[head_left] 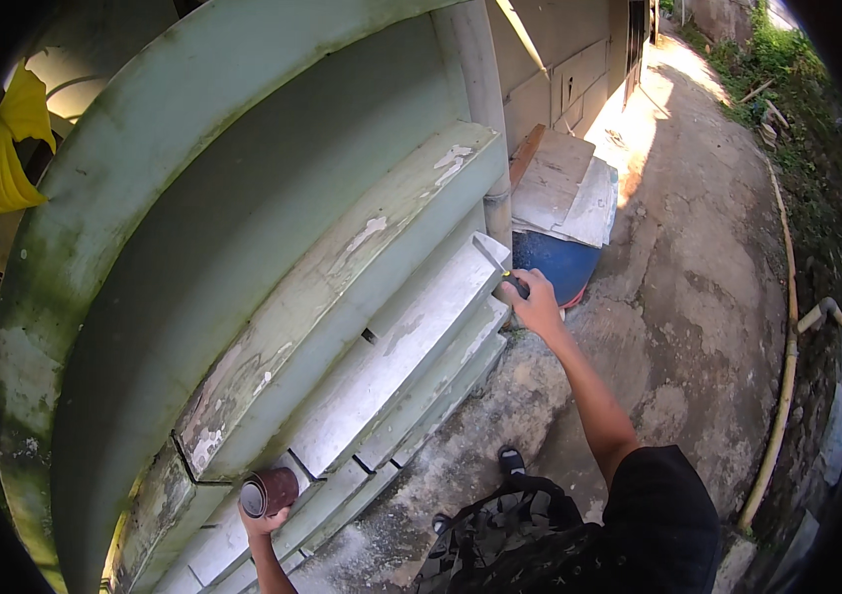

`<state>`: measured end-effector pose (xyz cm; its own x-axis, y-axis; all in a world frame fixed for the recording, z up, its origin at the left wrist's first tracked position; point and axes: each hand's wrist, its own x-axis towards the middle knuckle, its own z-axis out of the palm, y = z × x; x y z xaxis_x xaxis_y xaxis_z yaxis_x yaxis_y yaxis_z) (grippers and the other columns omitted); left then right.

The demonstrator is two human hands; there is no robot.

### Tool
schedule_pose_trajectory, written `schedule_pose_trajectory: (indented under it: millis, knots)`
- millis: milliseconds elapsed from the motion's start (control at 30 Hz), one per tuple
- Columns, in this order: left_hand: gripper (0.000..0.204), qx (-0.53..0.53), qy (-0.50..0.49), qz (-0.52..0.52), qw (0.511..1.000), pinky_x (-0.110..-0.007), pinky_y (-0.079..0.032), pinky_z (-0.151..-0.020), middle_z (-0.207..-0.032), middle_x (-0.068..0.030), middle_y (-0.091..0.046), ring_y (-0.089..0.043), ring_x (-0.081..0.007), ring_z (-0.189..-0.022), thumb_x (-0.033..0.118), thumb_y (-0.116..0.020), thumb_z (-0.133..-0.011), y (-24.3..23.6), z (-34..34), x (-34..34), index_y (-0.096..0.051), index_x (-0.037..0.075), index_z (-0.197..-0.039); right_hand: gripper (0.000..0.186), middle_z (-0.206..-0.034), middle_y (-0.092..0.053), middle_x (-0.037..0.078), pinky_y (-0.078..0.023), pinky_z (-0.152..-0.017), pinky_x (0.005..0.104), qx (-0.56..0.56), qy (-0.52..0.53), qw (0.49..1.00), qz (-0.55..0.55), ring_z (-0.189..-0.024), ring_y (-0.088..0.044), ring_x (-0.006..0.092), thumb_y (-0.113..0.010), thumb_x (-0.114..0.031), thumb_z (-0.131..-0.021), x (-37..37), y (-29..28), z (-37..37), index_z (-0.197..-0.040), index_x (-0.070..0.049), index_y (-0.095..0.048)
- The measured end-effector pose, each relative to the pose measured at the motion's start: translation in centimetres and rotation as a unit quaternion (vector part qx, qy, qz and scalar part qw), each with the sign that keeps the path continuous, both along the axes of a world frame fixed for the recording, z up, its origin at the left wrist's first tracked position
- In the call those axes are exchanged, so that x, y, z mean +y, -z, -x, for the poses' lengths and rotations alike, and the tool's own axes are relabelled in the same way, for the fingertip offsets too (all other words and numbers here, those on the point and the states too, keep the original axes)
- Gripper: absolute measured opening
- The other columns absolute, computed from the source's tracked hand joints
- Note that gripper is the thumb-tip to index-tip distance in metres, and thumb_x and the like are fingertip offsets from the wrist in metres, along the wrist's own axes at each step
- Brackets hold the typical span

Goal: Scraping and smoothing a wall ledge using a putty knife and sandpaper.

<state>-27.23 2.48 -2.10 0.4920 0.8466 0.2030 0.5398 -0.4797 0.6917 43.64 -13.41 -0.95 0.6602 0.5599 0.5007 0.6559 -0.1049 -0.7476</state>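
My left hand point(261, 525) is wrapped round a roll of reddish-brown sandpaper point(282, 487), its coiled end facing up, beside the lower stepped ledges. My right hand point(540, 305) grips a scraper point(489, 254) by its black and yellow handle. The narrow metal blade lies over the far end of a whitish ledge point(372, 366); whether it touches the surface I cannot tell. Above that ledge runs a pale green one point(342, 267) with peeling, stained paint. Dark gaps split the ledges in places.
A curved green wall point(104, 188) with dark stains rises on the left. Boards point(560, 188) lie over a blue container point(550, 259) beyond my right hand. A concrete path point(698, 257) stretches to the right, edged by a pipe point(789, 366) and plants. A yellow leaf point(10, 148) hangs upper left.
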Motion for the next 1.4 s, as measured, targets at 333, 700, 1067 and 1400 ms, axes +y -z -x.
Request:
schedule_pose_trajectory:
  millis: [333, 700, 1067, 1400]
  knots:
    - [0.075, -0.005, 0.008, -0.042, 0.999, -0.04, -0.055, -0.085, -0.101, -0.0128, -0.072, -0.07, -0.0272, -0.094, 0.048, -0.089, -0.055, -0.7, -1.5, -0.8, -0.065, 0.001, -0.108, 0.023, -0.089, -0.071, 0.02, -0.053, -0.073, 0.0431, 0.03, -0.136, 0.979, 0.147, -0.082, -0.068, 0.0403, -0.067, -0.022, -0.093, -0.3, -1.0, 6.8, -0.097, 0.001, -0.07]
    - [0.082, -0.009, 0.029, -0.032, 0.999, -0.042, -0.054, -0.089, -0.106, -0.0169, -0.072, -0.07, -0.0312, -0.098, 0.05, -0.089, -0.057, -2.2, -2.1, -0.5, -0.064, -0.001, -0.116, 0.025, -0.078, -0.067, 0.025, -0.05, -0.062, 0.044, 0.023, -0.006, 0.995, 0.094, -0.073, -0.068, 0.04, -0.063, -0.019, -0.097, 1.1, 2.3, 13.5, -0.1, 0.006, -0.063]
    - [0.079, -0.011, 0.056, -0.097, 0.994, -0.043, -0.054, -0.091, -0.111, -0.0185, -0.071, -0.069, -0.0347, -0.104, 0.05, -0.087, -0.062, -3.0, -2.5, -0.9, -0.064, 0.002, -0.12, 0.027, -0.078, -0.066, 0.026, -0.05, -0.064, 0.0465, 0.17, -0.082, 0.972, 0.137, -0.074, -0.067, 0.0431, -0.062, -0.023, -0.097, -0.2, 0.8, 30.2, -0.099, 0.004, -0.065]
    - [0.07, -0.13, 0.072, -0.087, 0.985, -0.04, -0.056, -0.086, -0.103, -0.0171, -0.074, -0.073, -0.032, -0.096, 0.045, -0.087, -0.062, -2.6, -1.6, -1.0, -0.068, 0.0, -0.112, 0.026, -0.081, -0.067, 0.027, -0.051, -0.066, 0.0496, 0.119, -0.157, 0.968, 0.155, -0.078, -0.066, 0.0462, -0.062, -0.024, -0.097, 0.1, -0.9, 45.3, -0.098, 0.003, -0.065]
